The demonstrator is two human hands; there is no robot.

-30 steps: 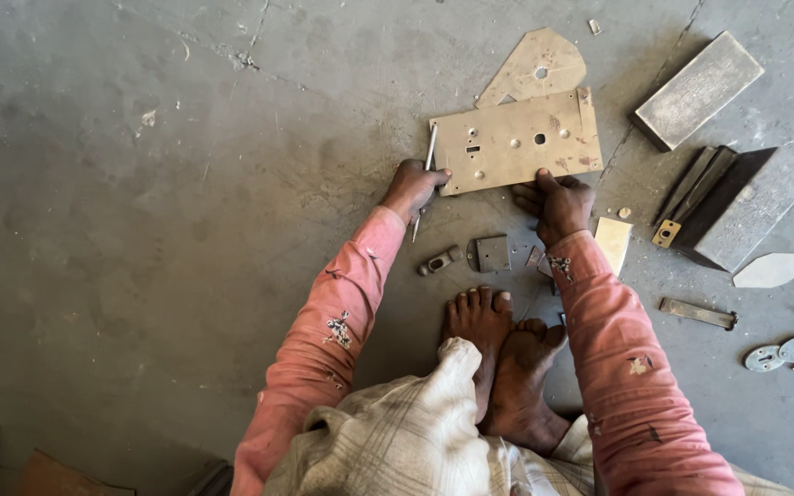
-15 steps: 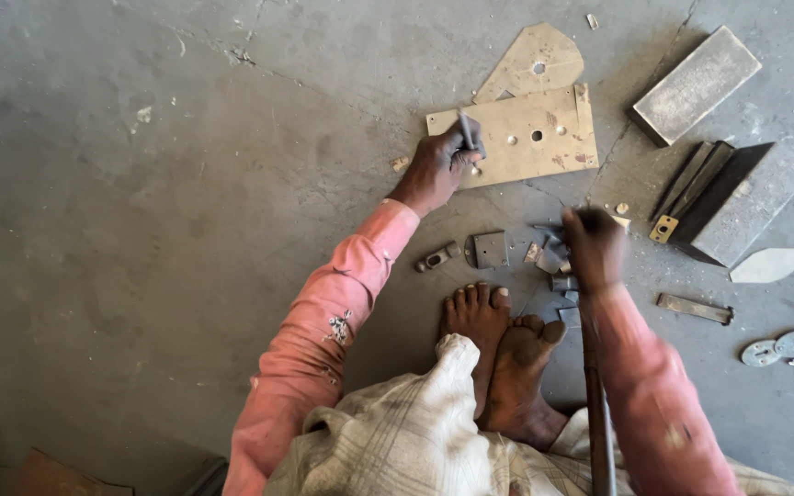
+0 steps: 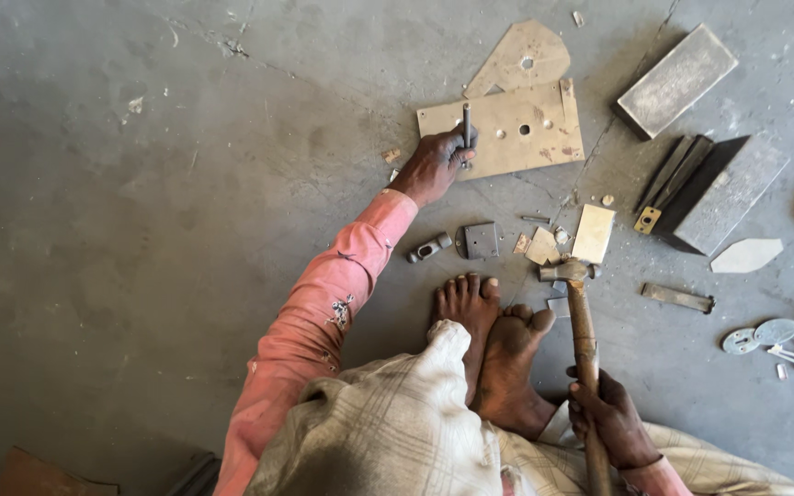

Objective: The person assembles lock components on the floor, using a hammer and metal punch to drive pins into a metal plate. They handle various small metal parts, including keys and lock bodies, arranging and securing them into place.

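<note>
Left hand [image 3: 434, 165] gripping punch [image 3: 467, 124], right hand [image 3: 610, 418] hammer [image 3: 581, 321]

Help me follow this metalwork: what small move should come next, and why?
Probably raise the hammer toward the punch. The left hand holds it upright on the flat metal plate, while the right hand grips the handle with the head low near the feet.

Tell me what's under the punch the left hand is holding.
The punch stands on the drilled metal plate, which lies on the concrete floor. The left hand covers the punch's tip, so its exact spot is hidden.
</note>
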